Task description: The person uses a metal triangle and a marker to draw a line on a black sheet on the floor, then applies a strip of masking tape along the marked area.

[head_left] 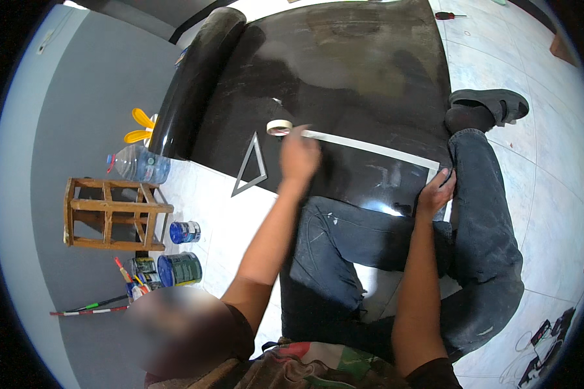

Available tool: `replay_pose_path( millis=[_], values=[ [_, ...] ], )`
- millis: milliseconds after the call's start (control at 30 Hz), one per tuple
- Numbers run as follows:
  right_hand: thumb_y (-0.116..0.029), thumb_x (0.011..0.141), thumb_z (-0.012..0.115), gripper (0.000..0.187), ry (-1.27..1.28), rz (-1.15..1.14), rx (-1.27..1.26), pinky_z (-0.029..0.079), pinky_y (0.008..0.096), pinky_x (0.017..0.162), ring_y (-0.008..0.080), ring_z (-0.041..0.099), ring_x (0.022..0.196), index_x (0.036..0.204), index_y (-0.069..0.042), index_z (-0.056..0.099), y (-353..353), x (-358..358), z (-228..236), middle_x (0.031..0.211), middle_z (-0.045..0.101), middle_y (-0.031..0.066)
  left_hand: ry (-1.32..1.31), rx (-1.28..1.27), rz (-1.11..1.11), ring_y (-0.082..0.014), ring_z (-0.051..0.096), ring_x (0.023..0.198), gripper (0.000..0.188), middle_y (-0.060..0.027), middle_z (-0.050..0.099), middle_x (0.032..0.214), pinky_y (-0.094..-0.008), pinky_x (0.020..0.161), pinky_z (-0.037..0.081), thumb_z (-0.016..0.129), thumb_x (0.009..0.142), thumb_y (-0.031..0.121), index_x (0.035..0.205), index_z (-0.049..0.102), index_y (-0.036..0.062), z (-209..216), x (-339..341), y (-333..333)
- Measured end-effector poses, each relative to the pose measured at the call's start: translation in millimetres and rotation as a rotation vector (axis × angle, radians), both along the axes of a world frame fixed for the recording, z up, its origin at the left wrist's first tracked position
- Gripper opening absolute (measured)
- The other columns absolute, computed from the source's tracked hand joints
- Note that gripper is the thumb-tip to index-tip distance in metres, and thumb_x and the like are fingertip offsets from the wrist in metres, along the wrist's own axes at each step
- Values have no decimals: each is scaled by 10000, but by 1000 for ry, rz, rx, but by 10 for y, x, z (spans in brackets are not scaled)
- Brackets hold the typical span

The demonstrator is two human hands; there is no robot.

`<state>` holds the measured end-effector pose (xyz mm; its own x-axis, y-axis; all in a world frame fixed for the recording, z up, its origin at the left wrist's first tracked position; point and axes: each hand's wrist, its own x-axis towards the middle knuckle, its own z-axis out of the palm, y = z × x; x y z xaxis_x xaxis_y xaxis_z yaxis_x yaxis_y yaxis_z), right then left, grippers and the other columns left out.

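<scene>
A long metal L-shaped square (370,148) lies on a glossy black sheet (331,71). My right hand (437,192) grips the square at its corner by the sheet's right edge, thumb on top. Over by the square's far left end is my left hand (300,157), its fingertips smeared by motion; whether they hold the end cannot be made out. Just beyond that hand a roll of pale tape (279,123) rests on the sheet. A metal triangle ruler (261,156) lies to the left, partly over the sheet's near edge.
The sheet's rolled-up part (198,84) runs along the left. Beside it are a clear plastic jug (146,165), a wooden stool (117,206) and paint cans (180,269). My bent legs border the sheet. A red-handled screwdriver (448,15) lies at the far right.
</scene>
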<state>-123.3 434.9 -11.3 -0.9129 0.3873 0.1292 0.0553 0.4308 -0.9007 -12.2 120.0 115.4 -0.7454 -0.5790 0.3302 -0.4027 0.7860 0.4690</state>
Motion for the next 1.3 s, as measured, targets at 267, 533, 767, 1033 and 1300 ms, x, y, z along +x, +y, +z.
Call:
replay_pose_path(
  millis=[267,533,767,1033,1300],
  values=[
    [-424,1135,552,644,33,36,32,409,557,1193,557,574,1362,1468,127,581,-32,54,-28,1452,616,395,-487,-36,207,-411,611,1344,763,-212,643,1427,-583,1142,449,796,947,540,1508,626,51,-872,2019,-1603],
    [-422,1136,560,666,3,38,5,397,500,1228,534,541,1432,1486,145,561,159,27,5,1515,574,400,-465,-377,42,-364,638,1150,263,-141,688,1118,-529,1064,432,667,1069,327,1079,695,65,-847,1984,-1202],
    [-388,1123,594,638,82,52,109,409,516,1222,518,581,1396,1490,132,558,26,299,420,1480,609,384,-123,-533,327,-411,694,879,229,-178,704,884,-526,841,516,599,1084,184,934,685,34,-335,2170,-1559],
    [-360,1127,638,534,74,407,-480,544,405,1086,310,730,1241,1440,72,635,-49,-93,1379,1315,749,256,322,-316,238,-418,653,818,254,-225,663,923,-470,770,522,534,1142,145,1037,675,-39,925,1754,-1197],
    [-426,991,814,682,-16,1230,347,529,429,1141,334,720,1275,1470,30,645,-100,-364,3058,1338,737,231,477,-99,-332,-190,645,733,208,-125,669,842,-342,702,518,594,1131,147,1060,700,-17,1571,-7,79]
  ],
)
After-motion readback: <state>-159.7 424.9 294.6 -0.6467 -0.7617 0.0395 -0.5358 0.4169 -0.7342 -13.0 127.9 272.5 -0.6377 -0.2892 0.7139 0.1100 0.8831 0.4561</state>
